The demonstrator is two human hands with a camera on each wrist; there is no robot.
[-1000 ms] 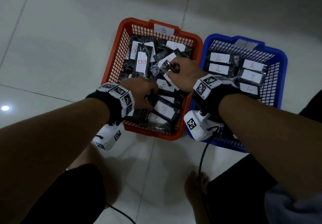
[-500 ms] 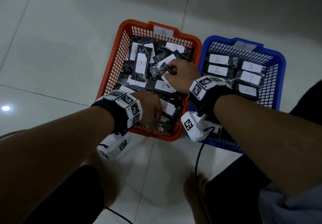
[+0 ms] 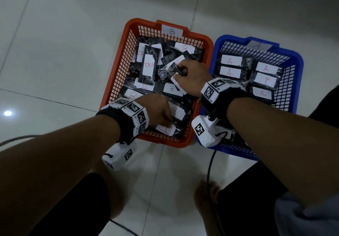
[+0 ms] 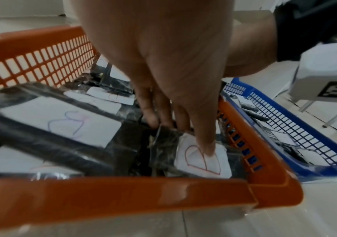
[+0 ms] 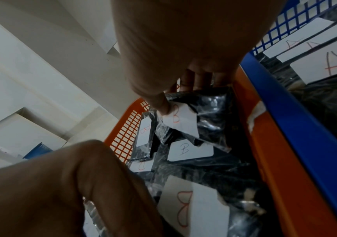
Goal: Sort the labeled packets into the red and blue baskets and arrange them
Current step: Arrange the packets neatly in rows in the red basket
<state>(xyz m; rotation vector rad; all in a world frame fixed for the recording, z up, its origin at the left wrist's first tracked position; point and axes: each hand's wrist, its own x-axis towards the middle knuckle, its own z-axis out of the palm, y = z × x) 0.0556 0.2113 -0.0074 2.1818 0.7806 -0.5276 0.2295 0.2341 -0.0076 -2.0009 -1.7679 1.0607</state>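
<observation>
The left hand (image 3: 157,110) works at the near corner of the red basket (image 3: 117,66), thumb pressed on the label of a B packet (image 4: 202,158) and fingers (image 4: 153,112) hooked over its far edge, so it grips that packet. To seat it well, it should slide flat against the near wall, label up, square with its neighbours, without the film snagging on the mesh. Further in, towards the middle of the red basket, the right hand (image 3: 190,76) pinches another B packet (image 5: 185,121), tilted above the heap, thumb on its label. That one seems best lowered only once the near row is settled. The rest of the pile (image 3: 148,68) lies crossed at all angles and crowds both hands, which is the main hindrance. Right of the red basket, touching it, the blue basket (image 3: 297,81) holds A packets (image 3: 230,61) in tidy rows. Cables (image 3: 211,164) trail on the floor just nearer than it
</observation>
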